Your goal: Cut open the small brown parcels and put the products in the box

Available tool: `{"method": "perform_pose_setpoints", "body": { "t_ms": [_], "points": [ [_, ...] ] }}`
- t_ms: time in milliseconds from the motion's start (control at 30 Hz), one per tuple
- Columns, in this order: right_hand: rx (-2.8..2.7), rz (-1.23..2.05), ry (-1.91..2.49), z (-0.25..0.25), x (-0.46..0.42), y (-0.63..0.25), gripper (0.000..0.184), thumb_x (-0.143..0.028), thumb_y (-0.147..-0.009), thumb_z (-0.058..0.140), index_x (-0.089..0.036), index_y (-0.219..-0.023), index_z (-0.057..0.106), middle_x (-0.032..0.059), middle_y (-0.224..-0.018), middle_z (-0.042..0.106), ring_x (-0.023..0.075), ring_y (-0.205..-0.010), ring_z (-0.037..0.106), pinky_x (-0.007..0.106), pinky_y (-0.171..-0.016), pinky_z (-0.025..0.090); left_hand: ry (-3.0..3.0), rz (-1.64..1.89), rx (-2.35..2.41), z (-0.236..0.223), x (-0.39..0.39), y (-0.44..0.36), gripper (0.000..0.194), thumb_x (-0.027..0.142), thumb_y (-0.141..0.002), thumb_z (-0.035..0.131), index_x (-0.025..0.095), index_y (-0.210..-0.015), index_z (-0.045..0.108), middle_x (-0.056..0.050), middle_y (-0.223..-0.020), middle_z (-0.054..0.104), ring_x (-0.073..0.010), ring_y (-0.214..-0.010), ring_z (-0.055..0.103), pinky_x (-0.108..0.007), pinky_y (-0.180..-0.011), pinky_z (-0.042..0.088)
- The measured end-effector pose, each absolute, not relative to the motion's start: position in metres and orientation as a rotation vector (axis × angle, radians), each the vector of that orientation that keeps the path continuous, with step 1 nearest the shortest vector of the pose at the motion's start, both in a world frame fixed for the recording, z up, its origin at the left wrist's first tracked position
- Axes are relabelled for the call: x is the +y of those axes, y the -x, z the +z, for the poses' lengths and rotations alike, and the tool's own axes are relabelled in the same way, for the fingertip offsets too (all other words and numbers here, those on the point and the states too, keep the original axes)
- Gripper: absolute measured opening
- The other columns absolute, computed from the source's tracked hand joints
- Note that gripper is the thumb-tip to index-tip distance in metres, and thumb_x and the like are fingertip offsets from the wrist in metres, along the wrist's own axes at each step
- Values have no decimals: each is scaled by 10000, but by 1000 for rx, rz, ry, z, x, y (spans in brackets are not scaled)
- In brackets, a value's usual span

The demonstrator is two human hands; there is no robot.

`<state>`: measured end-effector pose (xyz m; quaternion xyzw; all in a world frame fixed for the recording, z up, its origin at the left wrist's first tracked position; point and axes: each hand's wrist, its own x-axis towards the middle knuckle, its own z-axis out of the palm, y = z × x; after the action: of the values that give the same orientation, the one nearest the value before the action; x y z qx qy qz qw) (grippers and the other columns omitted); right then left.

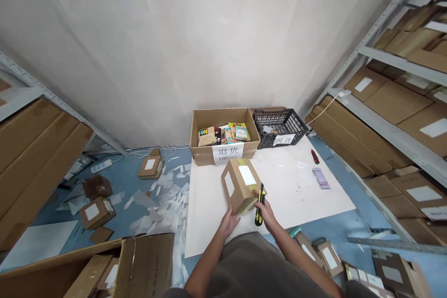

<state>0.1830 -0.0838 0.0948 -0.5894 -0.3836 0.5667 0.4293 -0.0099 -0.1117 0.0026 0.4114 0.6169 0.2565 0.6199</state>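
Observation:
A small cardboard parcel (pixel 240 185) with white labels sits tilted on a white sheet (pixel 289 191) laid on the blue floor. My left hand (pixel 228 221) touches its near lower corner, fingers curled against the cardboard. My right hand (pixel 266 209) is closed around a yellow and black utility knife (pixel 259 205), held upright against the parcel's right side.
An open carton (pixel 223 142) of colourful small boxes and a black crate (pixel 279 126) stand at the sheet's far edge. A red cutter (pixel 314 156) lies on the sheet. Small parcels (pixel 97 212) and paper scraps litter the floor left. Shelves of cartons (pixel 391 102) flank both sides.

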Motion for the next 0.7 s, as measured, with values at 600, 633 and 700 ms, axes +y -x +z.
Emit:
{"method": "perform_pose_setpoints", "body": {
  "t_ms": [600,633,700],
  "points": [
    [-1089,1655,1728,102,-57,-181,577,-283,-790,700,-203,-1351,596,56,-906,756,182,-524,672,300,-547,551,-1932,2,1593,83,22,55,1384,639,-563,869,239,-1667,138,-128,-1753,76,-402,-1603,-64,-560,-1266,172],
    [-1150,1582,1788,103,-52,-181,623,-277,-801,701,-218,-1403,552,41,-881,748,177,-497,657,295,-533,543,-1929,-3,1616,80,20,53,1383,653,-563,862,242,-1667,138,-127,-1752,78,-411,-1599,-84,-574,-1264,158],
    [-1287,1428,1855,105,-41,-177,702,-263,-846,679,-260,-1507,442,20,-873,737,175,-504,660,287,-557,548,-1932,17,1646,75,12,50,1372,691,-569,843,233,-1665,156,-128,-1752,81,-425,-1590,-122,-587,-1261,140]
  ]
}}
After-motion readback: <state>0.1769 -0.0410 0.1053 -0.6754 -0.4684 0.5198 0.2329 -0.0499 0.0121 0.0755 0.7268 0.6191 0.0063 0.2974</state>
